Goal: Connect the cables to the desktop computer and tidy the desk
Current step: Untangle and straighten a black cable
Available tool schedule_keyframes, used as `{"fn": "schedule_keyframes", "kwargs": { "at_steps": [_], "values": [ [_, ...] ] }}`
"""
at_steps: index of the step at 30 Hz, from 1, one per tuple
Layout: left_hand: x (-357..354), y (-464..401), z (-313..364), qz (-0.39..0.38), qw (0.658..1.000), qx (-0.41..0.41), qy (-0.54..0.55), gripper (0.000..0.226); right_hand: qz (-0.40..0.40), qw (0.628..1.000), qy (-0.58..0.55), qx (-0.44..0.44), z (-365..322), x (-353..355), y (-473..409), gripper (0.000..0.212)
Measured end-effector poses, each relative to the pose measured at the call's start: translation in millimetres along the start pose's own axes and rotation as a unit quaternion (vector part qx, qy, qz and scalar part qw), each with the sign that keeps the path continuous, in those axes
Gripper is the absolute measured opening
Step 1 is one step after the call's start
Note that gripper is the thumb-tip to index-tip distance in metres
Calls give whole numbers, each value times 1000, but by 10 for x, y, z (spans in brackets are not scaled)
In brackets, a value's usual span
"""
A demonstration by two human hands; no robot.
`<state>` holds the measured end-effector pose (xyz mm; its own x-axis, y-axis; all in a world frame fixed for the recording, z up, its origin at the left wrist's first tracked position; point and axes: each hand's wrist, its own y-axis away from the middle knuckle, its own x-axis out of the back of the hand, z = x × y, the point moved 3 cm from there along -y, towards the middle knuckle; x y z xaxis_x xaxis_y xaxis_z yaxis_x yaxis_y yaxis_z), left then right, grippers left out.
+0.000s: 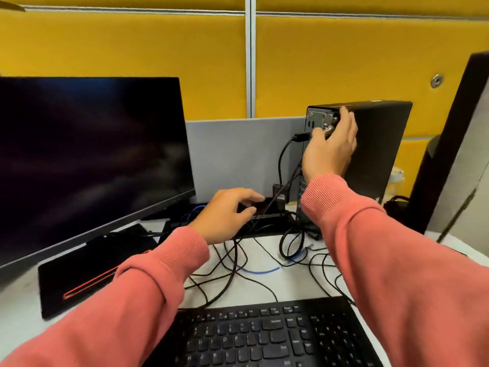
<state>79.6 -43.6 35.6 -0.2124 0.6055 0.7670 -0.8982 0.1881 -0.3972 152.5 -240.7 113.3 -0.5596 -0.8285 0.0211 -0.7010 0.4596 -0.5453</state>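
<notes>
A person's right hand (329, 147) presses a black cable plug (301, 136) sideways at the upright desktop computer (375, 147)'s rear panel, fingers apparently pinching it, while the left hand (227, 214), fingers loosely curled and seemingly empty, hovers over loose cables (238, 263) on the desk (16, 313).

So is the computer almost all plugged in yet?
Not yet. One black cable looks plugged into the back of the computer. The right hand is working at those ports while the left hand reaches toward the desk. Loose cables by the keyboard remain untidied.
</notes>
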Motion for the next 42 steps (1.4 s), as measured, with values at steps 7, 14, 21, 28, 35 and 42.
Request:
{"fn": "schedule_keyframes", "kwargs": {
  "at_steps": [7, 14, 21, 28, 35, 42],
  "values": [
    [-143, 1079, -515, 39, 991, 121, -47, 25, -145, 987, 18, 61, 367, 102, 1007, 31],
    [-467, 1577, -562, -19, 981, 174, -87, 32, -491, 861, 135, -23, 1023, 185, 1895, 24],
    [-433, 1592, -628, 100, 982, 158, 6, 13, -468, 871, 143, -49, 1136, 226, 1924, 25],
    [-312, 1639, -611, 224, 957, 174, 66, 10, -462, 871, 40, -161, 1200, 233, 1825, 18],
    [-351, 1646, -626, 202, 955, 205, -78, 15, -552, 818, -61, -148, 1101, 298, 1827, 19],
    [-607, 1563, -92, 59, 990, 119, -55, 28, -639, 755, -96, -108, 1013, 336, 1874, 13]
  ]
}}
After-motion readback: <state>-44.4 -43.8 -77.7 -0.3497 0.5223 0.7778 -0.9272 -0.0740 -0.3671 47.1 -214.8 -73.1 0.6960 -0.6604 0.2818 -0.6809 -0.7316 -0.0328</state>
